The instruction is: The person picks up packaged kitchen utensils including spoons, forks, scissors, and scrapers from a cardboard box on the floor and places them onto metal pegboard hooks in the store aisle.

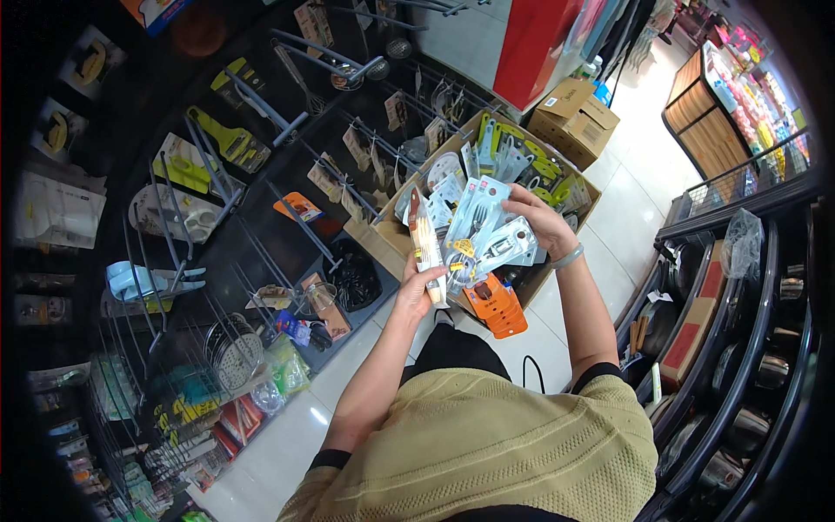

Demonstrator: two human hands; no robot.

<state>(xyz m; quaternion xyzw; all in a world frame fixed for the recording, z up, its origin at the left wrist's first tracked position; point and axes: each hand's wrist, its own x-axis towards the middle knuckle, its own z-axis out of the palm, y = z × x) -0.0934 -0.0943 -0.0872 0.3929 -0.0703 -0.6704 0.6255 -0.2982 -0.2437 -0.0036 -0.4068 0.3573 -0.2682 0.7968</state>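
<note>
My left hand (417,290) is closed round the lower end of a long, narrow clear packet (424,237). Something brown at its top and cream below shows through the wrap; its exact kind I cannot make out. To its right, my right hand (541,224), with a pale band at the wrist, grips the edge of several light-blue carded cutlery packs (477,214), fanned out; a fork shows in one. Both hands are above an open cardboard box (584,205) filled with carded kitchen tools, among them green-backed packs (544,163) and orange cards (497,309) at its near side.
A dark rack with long metal hooks (291,130) stands on the left, hung with whisks, peelers and strainers. A black plastic bag (355,274) lies by its base. Behind the open box is another carton (574,122). Shelves of pans (729,348) line the right side.
</note>
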